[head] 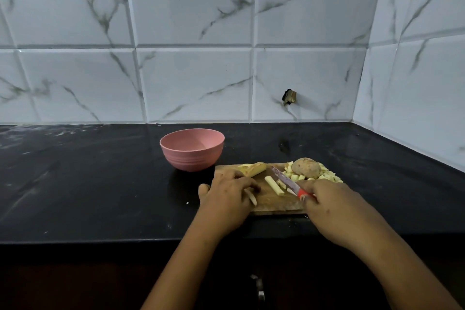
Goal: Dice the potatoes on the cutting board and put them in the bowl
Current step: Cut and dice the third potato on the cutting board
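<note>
On the cutting board [271, 202] near the counter [100, 196] edge, left hand [227, 195] pinching potato strip [251, 197], right hand [334, 211] gripping knife [285, 180]

Left grip [227, 192], right grip [329, 206], both curled.

diced potatoes [324, 175] on cutting board [270, 202], empty bowl [191, 150]

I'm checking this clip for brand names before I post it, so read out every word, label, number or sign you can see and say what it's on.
No readable text anywhere in this view.
Knife: the blade shows faint marks, too blurred to read as lettering.
Pink bowl, cutting board, wall tiles: no words, labels or numbers visible.
</note>
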Motion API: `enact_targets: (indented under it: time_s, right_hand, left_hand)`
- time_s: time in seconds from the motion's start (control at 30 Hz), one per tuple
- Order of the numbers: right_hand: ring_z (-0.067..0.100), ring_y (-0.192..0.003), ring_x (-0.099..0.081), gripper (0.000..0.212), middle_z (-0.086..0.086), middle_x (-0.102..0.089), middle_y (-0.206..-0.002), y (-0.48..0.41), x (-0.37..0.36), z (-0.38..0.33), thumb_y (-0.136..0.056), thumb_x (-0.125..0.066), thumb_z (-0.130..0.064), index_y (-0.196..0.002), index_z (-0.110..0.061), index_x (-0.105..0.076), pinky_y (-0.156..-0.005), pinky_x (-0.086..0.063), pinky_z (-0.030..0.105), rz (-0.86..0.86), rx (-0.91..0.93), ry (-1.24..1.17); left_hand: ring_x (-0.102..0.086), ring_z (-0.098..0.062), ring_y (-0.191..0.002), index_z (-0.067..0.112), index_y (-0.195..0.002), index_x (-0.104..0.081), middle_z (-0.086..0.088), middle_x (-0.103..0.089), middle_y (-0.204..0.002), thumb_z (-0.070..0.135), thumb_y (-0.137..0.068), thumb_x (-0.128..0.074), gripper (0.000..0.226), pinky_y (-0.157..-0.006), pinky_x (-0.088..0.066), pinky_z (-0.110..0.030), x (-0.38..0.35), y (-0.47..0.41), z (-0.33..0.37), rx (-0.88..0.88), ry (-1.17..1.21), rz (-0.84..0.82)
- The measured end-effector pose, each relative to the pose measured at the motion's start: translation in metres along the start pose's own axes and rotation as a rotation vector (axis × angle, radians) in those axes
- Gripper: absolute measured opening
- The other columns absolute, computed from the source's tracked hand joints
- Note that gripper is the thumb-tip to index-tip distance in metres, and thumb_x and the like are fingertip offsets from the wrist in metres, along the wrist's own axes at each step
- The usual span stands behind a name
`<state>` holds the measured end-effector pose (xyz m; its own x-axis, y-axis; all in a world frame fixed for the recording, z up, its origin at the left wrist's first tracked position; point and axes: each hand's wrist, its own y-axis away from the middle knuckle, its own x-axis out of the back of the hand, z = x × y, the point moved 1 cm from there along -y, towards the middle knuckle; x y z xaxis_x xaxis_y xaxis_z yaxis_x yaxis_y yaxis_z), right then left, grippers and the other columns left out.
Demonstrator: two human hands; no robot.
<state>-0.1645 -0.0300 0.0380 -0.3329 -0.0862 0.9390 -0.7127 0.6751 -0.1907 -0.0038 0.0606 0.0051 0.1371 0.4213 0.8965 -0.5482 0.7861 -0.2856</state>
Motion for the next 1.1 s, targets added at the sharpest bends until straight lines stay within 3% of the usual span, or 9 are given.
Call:
enact_targets:
  time_s: [0.13,0.27,0.4,0.6,0.7,0.83,0.93,1.1]
  right_hand:
    - [0.005,-0.075,-0.058,0.039,-0.011,-0.061,-0.094,0.009,-0.004,0.005,-0.101,-0.038,-0.035,-0.139,-0.042,-0.044,-0.068,-0.053,0.027,-0.044,0.056,-0.086]
    - [0.004,-0.091,-0.054,0.041,-0.014,-0.056,-0.115,0.023,-0.006,0.006,-0.099,-0.039,-0.041,-0.139,-0.051,-0.039,-0.078,-0.051,0.027,-0.014,0.066,-0.064]
    - [0.008,-0.090,-0.051,0.041,-0.010,-0.053,-0.121,0.018,-0.004,0.007,-0.101,-0.034,-0.039,-0.140,-0.053,-0.034,-0.072,-0.047,0.025,0.066,0.025,0.027]
    - [0.005,-0.085,-0.053,0.043,-0.013,-0.058,-0.111,0.010,-0.012,0.008,-0.102,-0.034,-0.038,-0.143,-0.050,-0.032,-0.065,-0.048,0.022,0.075,0.040,-0.023]
    - [0.003,-0.075,-0.047,0.043,-0.015,-0.053,-0.099,0.021,-0.015,0.004,-0.103,-0.030,-0.038,-0.144,-0.049,-0.028,-0.054,-0.037,0.016,0.160,0.085,-0.020]
    - [0.008,-0.085,-0.053,0.050,-0.012,-0.059,-0.106,0.024,-0.024,-0.006,-0.102,-0.035,-0.028,-0.148,-0.042,-0.022,-0.061,-0.041,0.023,0.119,0.073,0.110]
    - [0.011,-0.083,-0.053,0.058,-0.008,-0.058,-0.103,0.016,-0.030,-0.013,-0.100,-0.043,-0.020,-0.150,-0.035,-0.018,-0.056,-0.037,0.023,0.081,0.089,0.169]
    - [0.011,-0.074,-0.046,0.056,-0.008,-0.054,-0.091,0.013,-0.030,-0.009,-0.100,-0.041,-0.020,-0.150,-0.037,-0.021,-0.047,-0.026,0.020,0.110,0.078,0.165]
  left_hand:
    - [-0.037,-0.009,-0.118,0.046,-0.110,-0.060,0.020,-0.049,-0.122,0.041,-0.093,-0.049,0.021,-0.086,-0.024,-0.034,0.008,-0.002,-0.012,0.003,0.026,-0.057]
    - [-0.042,-0.006,-0.107,0.038,-0.102,-0.062,0.019,-0.052,-0.098,0.049,-0.089,-0.056,0.017,-0.081,-0.024,-0.032,0.005,-0.004,-0.003,0.000,-0.020,0.068]
    - [-0.049,-0.005,-0.099,0.032,-0.097,-0.063,0.017,-0.054,-0.086,0.047,-0.088,-0.058,0.017,-0.076,-0.024,-0.031,0.000,-0.006,0.010,0.048,0.007,0.179]
    - [-0.055,-0.004,-0.095,0.033,-0.099,-0.068,0.015,-0.065,-0.092,0.043,-0.089,-0.058,0.017,-0.078,-0.023,-0.031,-0.009,-0.007,0.017,0.090,0.090,0.212]
    - [-0.054,-0.002,-0.097,0.036,-0.098,-0.068,0.016,-0.067,-0.092,0.041,-0.089,-0.057,0.015,-0.080,-0.023,-0.032,-0.009,-0.007,0.015,0.101,0.136,0.194]
    - [-0.053,-0.001,-0.097,0.039,-0.101,-0.068,0.017,-0.067,-0.092,0.041,-0.091,-0.056,0.016,-0.080,-0.024,-0.033,-0.008,-0.006,0.013,0.111,0.142,0.167]
    - [-0.052,-0.001,-0.098,0.040,-0.100,-0.069,0.018,-0.067,-0.093,0.041,-0.090,-0.057,0.016,-0.079,-0.022,-0.032,-0.007,-0.005,0.014,0.118,0.138,0.184]
    - [-0.049,-0.001,-0.093,0.037,-0.093,-0.069,0.018,-0.059,-0.078,0.047,-0.086,-0.062,0.014,-0.079,-0.021,-0.031,-0.007,-0.003,0.011,0.167,0.164,0.225]
